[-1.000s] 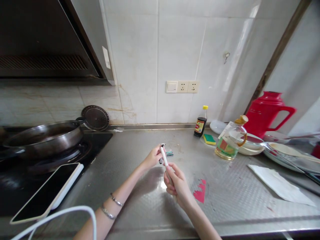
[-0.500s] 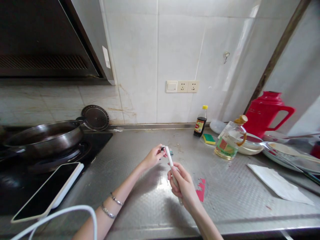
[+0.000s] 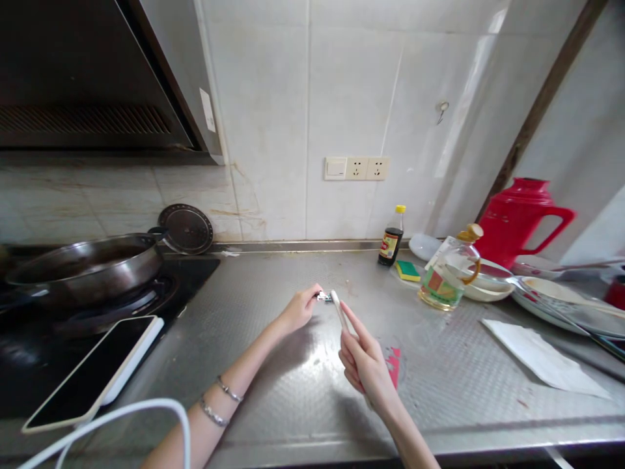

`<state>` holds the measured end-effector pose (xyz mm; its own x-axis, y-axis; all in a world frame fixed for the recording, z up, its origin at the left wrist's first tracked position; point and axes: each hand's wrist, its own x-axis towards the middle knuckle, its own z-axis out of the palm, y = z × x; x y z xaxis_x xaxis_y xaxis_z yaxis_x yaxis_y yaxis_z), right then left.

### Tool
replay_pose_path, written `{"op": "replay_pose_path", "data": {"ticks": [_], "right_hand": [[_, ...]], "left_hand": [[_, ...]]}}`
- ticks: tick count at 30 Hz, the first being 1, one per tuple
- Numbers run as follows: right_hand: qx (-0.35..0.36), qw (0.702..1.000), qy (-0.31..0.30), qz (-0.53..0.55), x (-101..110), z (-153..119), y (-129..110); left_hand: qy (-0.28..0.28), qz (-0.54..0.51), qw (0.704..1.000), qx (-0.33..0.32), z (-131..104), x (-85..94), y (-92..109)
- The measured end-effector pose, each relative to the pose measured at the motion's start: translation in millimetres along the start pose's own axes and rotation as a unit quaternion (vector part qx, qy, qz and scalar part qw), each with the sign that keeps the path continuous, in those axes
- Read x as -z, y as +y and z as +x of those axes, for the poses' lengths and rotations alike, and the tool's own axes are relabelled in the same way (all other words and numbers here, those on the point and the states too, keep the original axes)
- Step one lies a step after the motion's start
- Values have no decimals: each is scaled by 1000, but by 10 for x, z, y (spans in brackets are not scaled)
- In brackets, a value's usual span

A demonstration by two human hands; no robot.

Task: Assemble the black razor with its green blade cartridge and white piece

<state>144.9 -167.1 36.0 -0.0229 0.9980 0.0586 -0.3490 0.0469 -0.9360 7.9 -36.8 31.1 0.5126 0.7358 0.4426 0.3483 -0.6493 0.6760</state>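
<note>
My left hand (image 3: 299,309) pinches the dark end of a small, narrow object (image 3: 324,297) with pale and greenish parts; it is too small to name. My right hand (image 3: 364,355) is wrapped around a slim white stick-like tool (image 3: 338,309), index finger stretched along it. The tool's tip is right beside the small object's right end; whether they touch I cannot tell. A flat pink-red piece with a jagged edge (image 3: 393,366) lies on the metal counter (image 3: 273,397), partly behind my right hand.
On the left are a pan (image 3: 92,267) on the stove, a phone (image 3: 92,374) and a white cable (image 3: 146,406). A soy sauce bottle (image 3: 389,244), sponge (image 3: 407,270), oil jug (image 3: 444,283), red thermos (image 3: 512,218), dishes and white paper (image 3: 544,358) stand or lie on the right.
My right hand has moved slightly right, and its index finger is now extended along the white tool. The tool's tip has shifted right and slightly down, away from my left fingers.
</note>
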Motion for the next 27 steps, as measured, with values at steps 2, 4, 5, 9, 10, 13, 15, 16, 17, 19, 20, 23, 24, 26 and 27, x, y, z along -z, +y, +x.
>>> {"op": "replay_pose_path", "data": {"ticks": [2, 4, 5, 9, 10, 13, 15, 16, 17, 19, 20, 23, 24, 26, 27], "right_hand": [[-2, 1000, 4, -8, -5, 0, -15], [-1, 999, 11, -34, 0, 18, -21], [2, 999, 15, -49, 4, 30, -15], [28, 994, 27, -98, 18, 50, 64], [36, 993, 25, -112, 20, 46, 89], [59, 985, 9, -161, 29, 32, 131], [78, 977, 3, -198, 41, 37, 127], [87, 973, 6, -215, 47, 44, 118], [96, 968, 13, -231, 51, 51, 109], [107, 959, 23, -262, 49, 62, 95], [111, 955, 18, -276, 41, 62, 92], [125, 944, -11, -306, 7, 48, 97], [130, 942, -11, -308, -3, 43, 100], [135, 942, 14, -307, -11, 44, 106], [134, 942, 27, -306, -12, 48, 109]], "left_hand": [[-5, 12, 1000, -11, 0, -2, -4], [-10, 16, 1000, -22, -1, -2, -4], [-11, 15, 999, -27, -1, -3, -4], [-9, 13, 999, -45, -3, -11, -19], [-10, 13, 999, -46, -3, -13, -27], [-8, 14, 999, -45, -1, -18, -52], [-8, 14, 999, -42, 0, -22, -66], [-8, 15, 999, -41, 0, -24, -72], [-7, 16, 999, -40, -1, -26, -78], [-9, 18, 999, -41, -5, -32, -89], [-10, 18, 999, -44, -7, -34, -94], [-15, 13, 998, -54, -12, -40, -107], [-14, 14, 998, -54, -14, -40, -110], [-7, 20, 999, -47, -16, -38, -112], [-3, 23, 999, -43, -17, -36, -113]]}}
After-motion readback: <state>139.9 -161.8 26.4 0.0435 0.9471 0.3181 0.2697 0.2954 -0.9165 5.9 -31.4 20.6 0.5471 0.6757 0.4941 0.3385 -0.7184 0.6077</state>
